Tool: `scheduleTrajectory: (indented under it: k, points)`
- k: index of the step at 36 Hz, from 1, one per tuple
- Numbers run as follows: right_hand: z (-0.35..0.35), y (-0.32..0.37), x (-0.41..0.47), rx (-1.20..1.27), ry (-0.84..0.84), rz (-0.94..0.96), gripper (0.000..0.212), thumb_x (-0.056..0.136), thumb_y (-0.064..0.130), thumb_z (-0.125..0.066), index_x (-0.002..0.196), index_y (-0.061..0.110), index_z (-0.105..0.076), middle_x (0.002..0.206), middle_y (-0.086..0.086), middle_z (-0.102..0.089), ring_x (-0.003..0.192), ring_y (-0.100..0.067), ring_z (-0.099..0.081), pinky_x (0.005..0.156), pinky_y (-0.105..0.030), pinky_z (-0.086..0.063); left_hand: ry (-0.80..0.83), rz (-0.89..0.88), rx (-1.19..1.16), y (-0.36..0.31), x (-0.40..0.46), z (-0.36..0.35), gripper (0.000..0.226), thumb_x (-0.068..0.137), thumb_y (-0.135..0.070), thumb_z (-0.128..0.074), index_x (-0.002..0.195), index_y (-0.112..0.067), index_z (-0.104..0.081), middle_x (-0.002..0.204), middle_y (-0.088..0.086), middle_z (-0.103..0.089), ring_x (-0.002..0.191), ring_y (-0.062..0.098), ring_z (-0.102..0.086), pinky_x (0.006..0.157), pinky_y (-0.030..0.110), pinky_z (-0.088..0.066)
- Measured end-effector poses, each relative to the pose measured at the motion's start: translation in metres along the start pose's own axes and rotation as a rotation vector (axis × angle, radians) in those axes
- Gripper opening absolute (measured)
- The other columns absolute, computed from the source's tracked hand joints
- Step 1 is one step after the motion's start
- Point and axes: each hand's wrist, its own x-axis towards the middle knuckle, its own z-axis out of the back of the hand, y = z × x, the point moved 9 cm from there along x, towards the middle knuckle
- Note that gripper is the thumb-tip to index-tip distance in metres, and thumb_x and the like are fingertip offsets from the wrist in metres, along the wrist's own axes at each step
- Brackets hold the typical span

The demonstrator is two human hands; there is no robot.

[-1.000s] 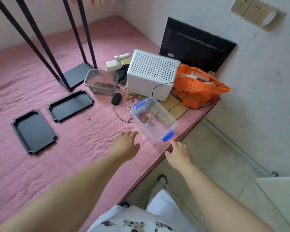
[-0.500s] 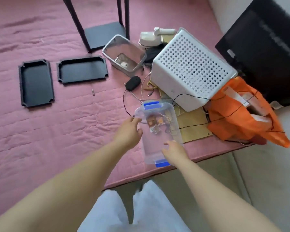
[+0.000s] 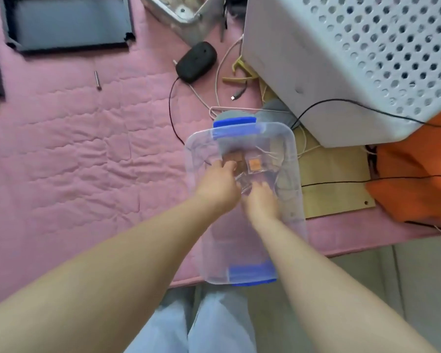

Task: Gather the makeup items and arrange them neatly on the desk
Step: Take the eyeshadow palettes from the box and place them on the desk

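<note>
Bin [image 3: 294, 174] lies before basket [image 3: 354, 59], right of mouse [image 3: 196, 61].

One clear box [image 3: 288, 174], one white basket [image 3: 354, 59], two black trays [image 3: 69, 24] (one half cut off), two hands [image 3: 218, 188].

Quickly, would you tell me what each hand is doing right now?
Left hand: inside the clear bin, fingers on small compacts; grip cannot be told.
Right hand: also inside, grip cannot be told.

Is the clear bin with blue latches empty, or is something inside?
Not empty: the clear bin holds small square compacts, with both hands reaching in.
</note>
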Motion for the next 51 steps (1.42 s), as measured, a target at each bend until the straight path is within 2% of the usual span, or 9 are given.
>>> scheduleTrajectory:
  k: [8, 14, 20, 27, 30, 33, 40, 44, 51]
  points:
    - [-0.006, 0.013, 0.038, -0.114, -0.2, 0.048, 0.032, 0.097, 0.013, -0.039, 0.128, 0.009, -0.045, 0.13, -0.01, -0.046, 0.113, -0.029, -0.056, 0.076, -0.039, -0.049, -0.05, 0.007, -0.015, 0.006, 0.051, -0.016, 0.043, 0.086, -0.016, -0.052, 0.128, -0.01, -0.047, 0.131, 0.015, -0.044, 0.119, 0.034, -0.044, 0.096, 0.037, -0.038]
    - [-0.008, 0.009, 0.032, -0.206, -0.106, 0.139, 0.055, 0.087, 0.028, -0.061, 0.131, 0.004, -0.038, 0.131, -0.011, -0.041, 0.116, -0.028, -0.053, 0.082, -0.038, -0.049, -0.164, 0.075, 0.001, 0.022, 0.071, -0.025, 0.034, 0.086, -0.01, -0.045, 0.12, -0.012, -0.052, 0.125, 0.012, -0.047, 0.113, 0.033, -0.047, 0.09, 0.041, -0.045]
    - [0.006, 0.021, 0.029, -0.342, -0.14, 0.252, 0.048, 0.092, 0.011, -0.049, 0.136, 0.001, -0.033, 0.148, -0.016, -0.023, 0.122, -0.031, -0.044, 0.083, -0.036, -0.05, -0.244, 0.107, 0.044, 0.026, 0.074, -0.031, 0.023, 0.09, -0.01, -0.045, 0.112, -0.011, -0.05, 0.12, 0.01, -0.045, 0.102, 0.035, -0.052, 0.076, 0.04, -0.043]
    - [0.015, 0.035, 0.044, -0.466, -0.094, 0.326, 0.054, 0.096, 0.005, -0.039, 0.145, 0.0, -0.016, 0.158, -0.015, 0.0, 0.129, -0.031, -0.042, 0.091, -0.034, -0.046, -0.284, 0.138, 0.029, 0.031, 0.079, -0.034, 0.017, 0.094, -0.013, -0.042, 0.107, -0.008, -0.051, 0.116, 0.012, -0.048, 0.104, 0.034, -0.05, 0.077, 0.04, -0.042]
    - [0.013, 0.034, 0.051, -0.472, -0.085, 0.303, 0.05, 0.094, 0.001, -0.04, 0.142, 0.0, -0.024, 0.155, -0.015, -0.011, 0.12, -0.031, -0.051, 0.082, -0.036, -0.048, -0.284, 0.158, 0.047, 0.032, 0.083, -0.033, 0.017, 0.091, -0.01, -0.045, 0.108, -0.009, -0.047, 0.114, 0.012, -0.052, 0.108, 0.03, -0.048, 0.069, 0.037, -0.034]
    - [0.014, 0.034, 0.05, -0.46, -0.113, 0.29, 0.036, 0.093, -0.001, -0.041, 0.128, 0.0, -0.035, 0.134, -0.017, -0.037, 0.107, -0.031, -0.059, 0.074, -0.037, -0.05, -0.286, 0.183, 0.042, 0.033, 0.085, -0.032, 0.019, 0.091, -0.008, -0.044, 0.11, -0.01, -0.045, 0.114, 0.012, -0.054, 0.107, 0.031, -0.049, 0.068, 0.036, -0.032]
    - [0.003, 0.027, 0.043, -0.475, -0.051, 0.225, 0.034, 0.096, 0.003, -0.036, 0.128, 0.0, -0.046, 0.136, -0.016, -0.036, 0.111, -0.031, -0.058, 0.081, -0.037, -0.05, -0.212, 0.169, 0.15, 0.03, 0.075, -0.041, 0.02, 0.093, -0.006, -0.043, 0.112, -0.005, -0.048, 0.118, 0.017, -0.049, 0.103, 0.036, -0.055, 0.071, 0.039, -0.039]
    - [-0.003, 0.022, 0.037, -0.528, 0.04, 0.205, 0.035, 0.096, 0.008, -0.04, 0.128, 0.004, -0.052, 0.132, -0.015, -0.047, 0.117, -0.029, -0.056, 0.09, -0.034, -0.047, -0.151, 0.214, 0.057, 0.035, 0.075, -0.044, 0.018, 0.094, -0.007, -0.04, 0.11, -0.006, -0.048, 0.118, 0.017, -0.048, 0.101, 0.037, -0.054, 0.07, 0.036, -0.033]
    - [-0.006, -0.007, 0.014, -0.047, 0.115, -0.088, 0.043, 0.087, 0.033, -0.062, 0.123, 0.01, -0.058, 0.125, -0.013, -0.058, 0.115, -0.03, -0.057, 0.086, -0.033, -0.048, -0.135, 0.214, -0.289, 0.028, 0.056, -0.028, 0.025, 0.089, -0.029, -0.058, 0.107, -0.013, -0.057, 0.108, 0.011, -0.062, 0.098, 0.03, -0.056, 0.072, 0.028, -0.04]
